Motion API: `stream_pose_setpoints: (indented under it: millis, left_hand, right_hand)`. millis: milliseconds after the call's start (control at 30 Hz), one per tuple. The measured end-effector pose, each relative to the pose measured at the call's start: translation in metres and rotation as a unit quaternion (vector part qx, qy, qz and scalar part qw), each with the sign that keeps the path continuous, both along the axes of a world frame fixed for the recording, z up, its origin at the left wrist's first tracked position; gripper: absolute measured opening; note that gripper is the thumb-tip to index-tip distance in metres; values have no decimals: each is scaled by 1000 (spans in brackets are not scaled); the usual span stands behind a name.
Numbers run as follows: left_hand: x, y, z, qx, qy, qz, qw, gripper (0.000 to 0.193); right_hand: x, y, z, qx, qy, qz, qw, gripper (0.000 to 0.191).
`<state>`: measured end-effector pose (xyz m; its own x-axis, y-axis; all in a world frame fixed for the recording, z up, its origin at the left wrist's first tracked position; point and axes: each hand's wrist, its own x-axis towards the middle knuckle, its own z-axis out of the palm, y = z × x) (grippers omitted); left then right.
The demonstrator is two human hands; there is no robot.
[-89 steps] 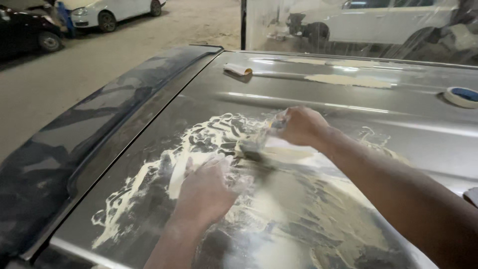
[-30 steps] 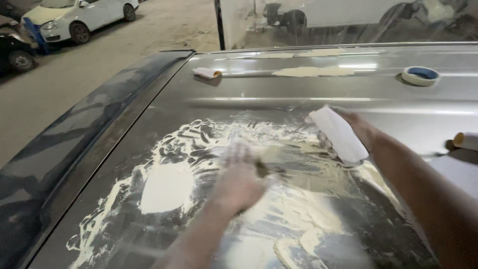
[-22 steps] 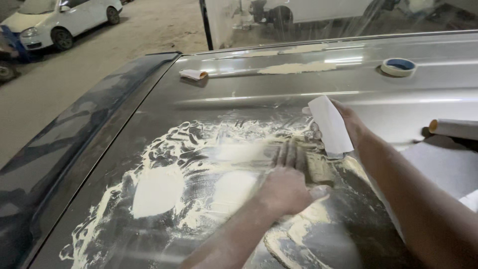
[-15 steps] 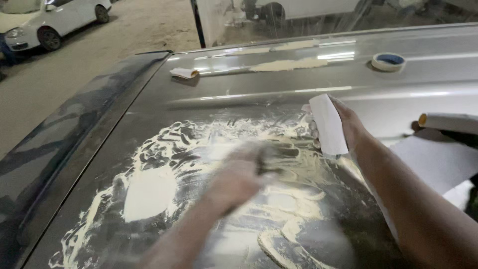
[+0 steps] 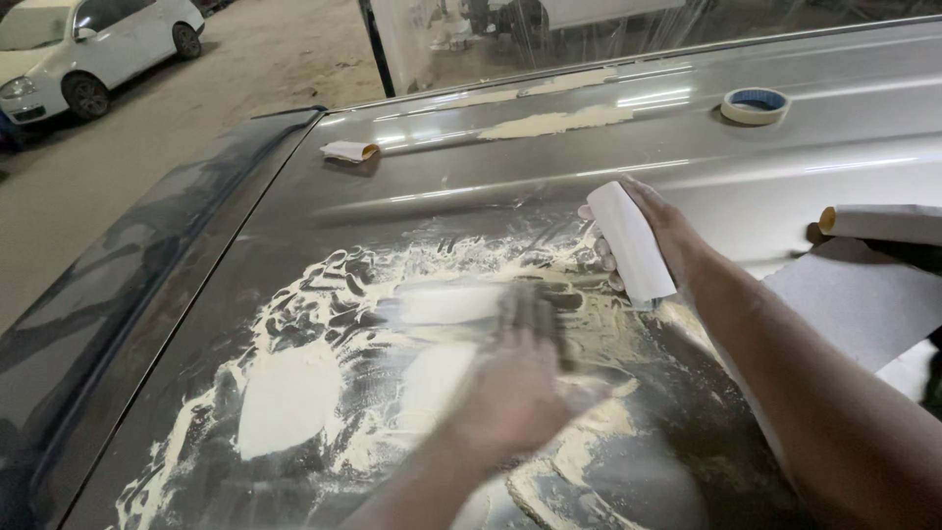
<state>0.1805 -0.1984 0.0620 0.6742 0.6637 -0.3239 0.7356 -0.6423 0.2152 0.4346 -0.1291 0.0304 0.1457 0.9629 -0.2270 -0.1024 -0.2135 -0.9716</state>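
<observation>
The left hand [image 5: 520, 383] lies flat on the car roof [image 5: 687, 167], blurred, its fingers together and pressed on a dark sanding pad [image 5: 535, 312] at the middle of the wet, cream-coloured filler slurry [image 5: 294, 393]. Just right of it and a little farther off, the right hand [image 5: 653, 231] is closed around a white bottle [image 5: 630, 240], held above the panel (the fingers wrap its far side). The bottle's long axis runs from far-left to near-right, tilted, with its lower end pointing down toward the slurry beside the pad.

Around them: a sheet of grey paper [image 5: 854, 294] lies on the right, partly under the right forearm, with a paper roll [image 5: 883, 224] at its far edge. A ring of masking tape [image 5: 754, 105] sits far right. Strips of dry filler [image 5: 554, 122] run along the far edge, and a folded scrap of sandpaper [image 5: 350, 151] rests far left. Beyond the roof, a white car [image 5: 83, 49] stands on the workshop floor [image 5: 59, 206].
</observation>
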Motion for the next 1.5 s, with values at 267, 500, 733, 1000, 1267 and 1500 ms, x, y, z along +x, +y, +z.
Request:
stream_pose_setpoints:
  millis: [267, 500, 733, 1000, 1267, 1500]
  left_hand:
    - [-45, 14, -6, 3, -51, 11, 999, 101]
    - [-142, 47, -22, 102, -41, 102, 989, 98]
    - [-173, 50, -41, 128, -59, 138, 980, 100]
    - [-165, 54, -38, 93, -38, 128, 987, 103]
    - [-176, 46, -48, 155, -113, 106, 976, 99]
    - [-169, 51, -53, 142, -96, 113, 979, 97]
  right_hand:
    - [3, -12, 3, -64, -58, -3, 996, 66]
    - [-63, -35, 26, -54, -458, 108, 880, 78]
    - [-99, -39, 27, 62, -637, 192, 744, 32]
    - [-203, -7, 28, 33, -575, 238, 782, 39]
    - [-188, -6, 26, 85, -521, 256, 810, 42]
    - [-83, -62, 42, 13, -620, 184, 762, 46]
